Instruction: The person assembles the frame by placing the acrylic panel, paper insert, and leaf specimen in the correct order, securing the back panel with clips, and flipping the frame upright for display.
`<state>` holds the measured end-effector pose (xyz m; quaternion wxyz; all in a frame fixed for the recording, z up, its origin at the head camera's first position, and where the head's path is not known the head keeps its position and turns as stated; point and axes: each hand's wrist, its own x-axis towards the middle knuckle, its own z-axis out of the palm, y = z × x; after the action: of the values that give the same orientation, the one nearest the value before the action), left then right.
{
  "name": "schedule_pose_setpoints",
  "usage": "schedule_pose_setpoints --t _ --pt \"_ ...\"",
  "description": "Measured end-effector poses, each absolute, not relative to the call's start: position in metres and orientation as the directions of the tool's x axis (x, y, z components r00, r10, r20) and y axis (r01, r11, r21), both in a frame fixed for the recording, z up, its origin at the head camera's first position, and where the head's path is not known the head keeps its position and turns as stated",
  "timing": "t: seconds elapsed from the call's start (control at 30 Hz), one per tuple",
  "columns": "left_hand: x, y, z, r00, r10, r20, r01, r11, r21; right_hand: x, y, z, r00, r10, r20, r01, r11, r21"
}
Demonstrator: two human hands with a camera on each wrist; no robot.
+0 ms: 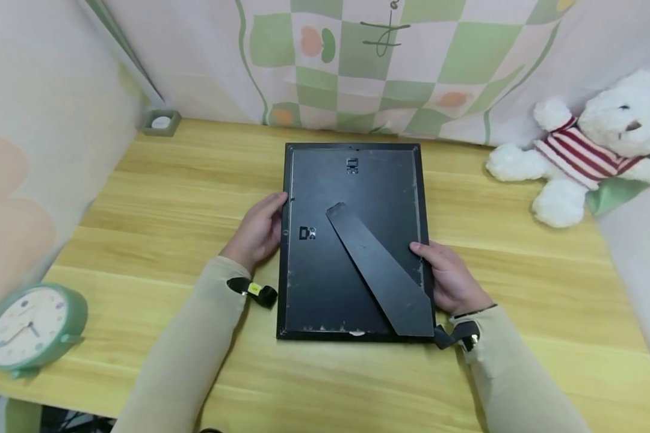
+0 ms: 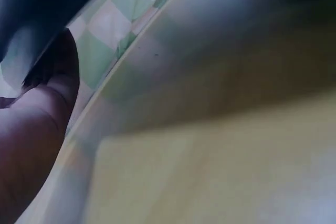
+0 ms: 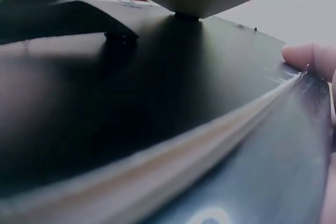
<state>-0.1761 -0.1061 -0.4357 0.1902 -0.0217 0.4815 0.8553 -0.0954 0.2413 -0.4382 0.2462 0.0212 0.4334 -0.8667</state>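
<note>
A black picture frame (image 1: 319, 282) faces back side up, with its easel leg (image 1: 379, 270) slanting down to the lower right corner. My left hand (image 1: 257, 231) grips the left edge, its thumb along the side and the other fingers hidden beneath. On the opposite edge my right hand (image 1: 449, 273) holds on, thumb on the backing and fingers underneath. The right wrist view shows that thumb (image 3: 302, 56) pressing the rim beside the dark backing board (image 3: 157, 103). In the left wrist view the hand (image 2: 37, 124) meets the blurred frame. Whether the frame touches the table cannot be told.
The wooden table (image 1: 168, 198) extends around the frame. A green alarm clock (image 1: 32, 328) stands at the left front, a white teddy bear (image 1: 585, 150) sits at the right back, and a small green box (image 1: 161, 122) lies in the far left corner. A checked curtain (image 1: 357, 66) hangs behind.
</note>
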Motion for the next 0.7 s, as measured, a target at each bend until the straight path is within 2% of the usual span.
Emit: schedule_pose_setpoints --t 0.37,0.7 --pt "-0.184 -0.098 -0.432 -0.948 0.169 -0.271 -0.319 -0.489 0.812 -0.096 0.241 -0.439 -0.883 -0.396 -0.253 0.438 -0.498 -0.749" --pt "-0.181 -0.095 -0.434 -0.950 0.136 -0.281 -0.310 -0.513 0.801 -0.097 0.240 -0.439 -0.885 -0.392 -0.252 0.438 -0.512 -0.739"
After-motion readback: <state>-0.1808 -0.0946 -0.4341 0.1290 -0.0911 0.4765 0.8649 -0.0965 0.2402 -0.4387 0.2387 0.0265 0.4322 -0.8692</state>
